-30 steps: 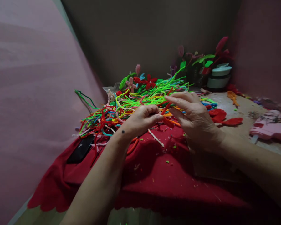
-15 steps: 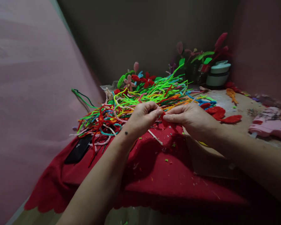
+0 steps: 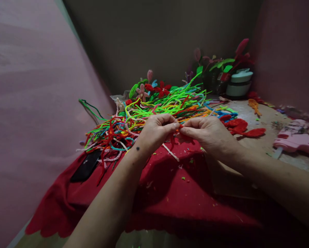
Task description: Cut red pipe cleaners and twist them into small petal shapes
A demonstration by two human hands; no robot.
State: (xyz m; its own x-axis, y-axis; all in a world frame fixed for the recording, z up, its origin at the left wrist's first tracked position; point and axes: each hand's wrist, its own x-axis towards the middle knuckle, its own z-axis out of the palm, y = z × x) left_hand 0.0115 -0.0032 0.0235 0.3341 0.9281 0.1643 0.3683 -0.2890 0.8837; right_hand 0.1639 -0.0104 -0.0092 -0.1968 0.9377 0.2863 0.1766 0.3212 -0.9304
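My left hand (image 3: 158, 129) pinches a red pipe cleaner (image 3: 181, 126) between thumb and forefinger. Opposite it, my right hand (image 3: 208, 132) pinches the same red piece, the fingertips of both hands nearly touching. Most of the piece is hidden by my fingers, and a red strand hangs below them. Behind my hands spreads a heap of pipe cleaners (image 3: 167, 106) in green, yellow, orange, red and other colours. Several red petal-shaped pieces (image 3: 238, 125) lie just beyond my right hand. A white pipe cleaner piece (image 3: 170, 152) rests on the red tablecloth (image 3: 170, 193) beneath.
A pink glue gun (image 3: 296, 137) lies at the right. A black phone (image 3: 86, 167) sits on the cloth at the left. Finished pipe cleaner flowers (image 3: 162, 89) and a lidded pale-green container (image 3: 239, 83) stand at the back, near the wall. Small scraps dot the cloth.
My fingertips have come closer together around the red pipe cleaner, and less of it shows between them. The red part hanging below has shifted left. My right hand has turned slightly.
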